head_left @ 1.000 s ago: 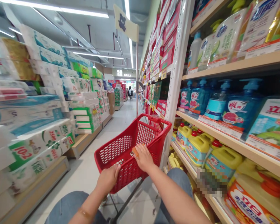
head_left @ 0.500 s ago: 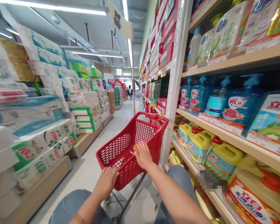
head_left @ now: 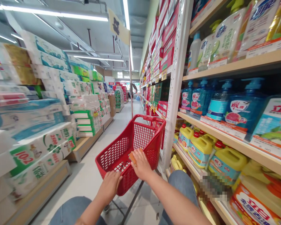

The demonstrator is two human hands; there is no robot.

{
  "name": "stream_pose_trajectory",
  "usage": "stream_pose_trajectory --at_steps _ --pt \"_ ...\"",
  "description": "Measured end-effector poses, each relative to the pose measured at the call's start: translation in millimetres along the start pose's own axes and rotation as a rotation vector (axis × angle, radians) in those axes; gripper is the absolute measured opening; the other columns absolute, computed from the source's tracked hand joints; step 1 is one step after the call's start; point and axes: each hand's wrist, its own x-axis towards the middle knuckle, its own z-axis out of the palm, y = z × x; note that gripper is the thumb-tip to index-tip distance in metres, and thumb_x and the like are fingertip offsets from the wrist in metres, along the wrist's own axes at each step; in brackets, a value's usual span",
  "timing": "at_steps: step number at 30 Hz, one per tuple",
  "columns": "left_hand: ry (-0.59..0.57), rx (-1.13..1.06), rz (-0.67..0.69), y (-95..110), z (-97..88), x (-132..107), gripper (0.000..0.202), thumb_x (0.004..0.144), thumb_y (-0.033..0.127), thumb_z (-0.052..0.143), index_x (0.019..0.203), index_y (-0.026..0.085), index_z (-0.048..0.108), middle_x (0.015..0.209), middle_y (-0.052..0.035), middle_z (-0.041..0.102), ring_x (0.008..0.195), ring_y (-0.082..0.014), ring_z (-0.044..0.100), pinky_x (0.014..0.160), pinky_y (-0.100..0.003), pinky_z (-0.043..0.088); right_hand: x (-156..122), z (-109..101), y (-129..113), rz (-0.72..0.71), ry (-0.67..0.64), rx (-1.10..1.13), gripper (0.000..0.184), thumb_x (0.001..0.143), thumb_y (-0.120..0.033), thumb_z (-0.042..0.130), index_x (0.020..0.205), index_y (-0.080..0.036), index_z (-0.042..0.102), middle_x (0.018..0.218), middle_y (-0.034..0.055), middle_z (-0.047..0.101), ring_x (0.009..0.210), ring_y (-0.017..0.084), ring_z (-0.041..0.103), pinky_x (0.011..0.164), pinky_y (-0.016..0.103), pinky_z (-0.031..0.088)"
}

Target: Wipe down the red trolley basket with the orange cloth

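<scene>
A small red children's-size shopping cart (head_left: pixel 112 156) with a perforated plastic basket stands in front of my knees, its push handle at the far side. My left hand (head_left: pixel 111 184) is closed over the basket's near left corner, fingers hooked on the rim. On the near right rim rests my right hand (head_left: pixel 140 164), which presses an orange sponge-like piece (head_left: pixel 132 158) against it. The palm hides most of that piece, so its kind is unclear. A flag (head_left: pixel 119 26) on a thin pole rises beyond the cart.
Close on my right, a shelf (head_left: pixel 224 126) carries blue pump bottles (head_left: pixel 244 101) and yellow jugs (head_left: pixel 200 150). A white perforated upright (head_left: pixel 172 90) stands just right of the cart. Stacked paper packs (head_left: pixel 42 150) line the left side. The tiled aisle (head_left: pixel 121 120) runs ahead.
My right hand has slid slightly left along the rim with the orange piece, more of which now shows. My left hand stays on the rim, and the view has shifted slightly.
</scene>
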Motion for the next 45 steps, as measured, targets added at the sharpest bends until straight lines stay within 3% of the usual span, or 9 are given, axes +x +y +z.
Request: stream_pose_trajectory --at_steps 4,11,17,21,27,32,36,41,45 --pt "-0.049 -0.048 0.093 4.8 -4.9 -0.1 0.036 0.096 0.039 0.024 0.086 0.022 0.054 0.085 -0.0044 0.061 0.082 -0.0196 0.054 0.077 -0.034 0.037 -17.6 -12.4 -3.4 -0.165 -0.021 0.021 0.055 0.094 -0.04 0.043 0.144 -0.02 0.031 0.148 0.0063 0.036 0.14 0.02 0.022 0.114 0.044 0.024" --pt "-0.068 -0.052 0.149 -8.0 -12.0 0.1 0.037 0.096 0.044 0.027 0.085 0.021 0.053 0.087 -0.0015 0.059 0.082 -0.0177 0.048 0.078 -0.034 0.033 -17.1 -13.3 6.9 0.078 0.015 0.019 0.048 0.094 -0.032 0.044 0.139 -0.015 0.04 0.144 0.0112 0.041 0.138 0.024 0.028 0.113 0.049 0.025" --pt "-0.052 -0.036 0.187 -3.9 2.5 12.9 0.038 0.096 0.045 0.025 0.089 0.021 0.054 0.089 -0.0026 0.061 0.083 -0.0181 0.05 0.076 -0.033 0.034 -49.6 -24.3 -13.6 -0.13 -0.03 0.089 0.049 0.094 -0.037 0.045 0.139 -0.019 0.041 0.142 0.0062 0.044 0.137 0.021 0.028 0.115 0.046 0.022" --pt "-0.016 0.057 0.115 -17.5 5.9 20.3 0.04 0.095 0.047 0.027 0.087 0.02 0.055 0.087 -0.0041 0.061 0.084 -0.0198 0.052 0.079 -0.035 0.035 -52.8 -28.6 -1.3 -0.011 0.023 0.043 0.045 0.094 -0.034 0.044 0.137 -0.02 0.043 0.141 0.0066 0.046 0.135 0.021 0.033 0.113 0.047 0.025" --pt "-0.019 0.126 0.073 12.1 12.7 33.4 0.038 0.096 0.041 0.025 0.087 0.02 0.055 0.087 -0.0051 0.062 0.084 -0.0207 0.053 0.076 -0.035 0.035 -58.8 3.7 -7.2 0.156 0.155 -0.03 0.048 0.091 -0.032 0.047 0.134 -0.012 0.048 0.14 0.0116 0.046 0.134 0.026 0.034 0.113 0.047 0.026" --pt "-0.041 0.058 0.27 15.2 8.5 38.2 0.032 0.096 0.039 0.028 0.09 0.021 0.054 0.086 -0.0032 0.062 0.084 -0.0186 0.054 0.084 -0.035 0.036 -64.0 -5.6 25.6 0.129 0.148 -0.061 0.041 0.091 -0.031 0.046 0.128 -0.015 0.053 0.132 0.0108 0.055 0.127 0.023 0.044 0.111 0.044 0.03" --pt "0.003 0.111 0.249 25.9 19.0 44.3 0.032 0.097 0.032 0.026 0.085 0.019 0.053 0.082 -0.0037 0.062 0.081 -0.0196 0.053 0.085 -0.039 0.034 -58.6 -6.4 33.6 0.248 0.206 -0.099 0.04 0.092 -0.028 0.043 0.127 -0.013 0.054 0.13 0.0133 0.055 0.129 0.025 0.042 0.11 0.049 0.029" --pt "-0.048 0.046 0.326 41.3 12.0 47.3 0.031 0.096 0.036 0.029 0.085 0.019 0.053 0.081 -0.0037 0.062 0.076 -0.0186 0.052 0.077 -0.036 0.035 -64.4 -3.0 23.1 0.062 0.132 -0.065 0.047 0.093 -0.036 0.044 0.135 -0.014 0.046 0.139 0.0099 0.048 0.134 0.023 0.034 0.113 0.046 0.025" --pt "-0.053 0.047 0.448 32.4 -2.7 46.8 0.028 0.095 0.038 0.034 0.087 0.02 0.053 0.088 -0.0035 0.06 0.087 -0.0187 0.051 0.088 -0.037 0.034 -63.0 -11.7 47.5 0.082 0.126 -0.096 0.046 0.094 -0.035 0.042 0.136 -0.015 0.045 0.138 0.0104 0.048 0.133 0.023 0.035 0.112 0.047 0.026"
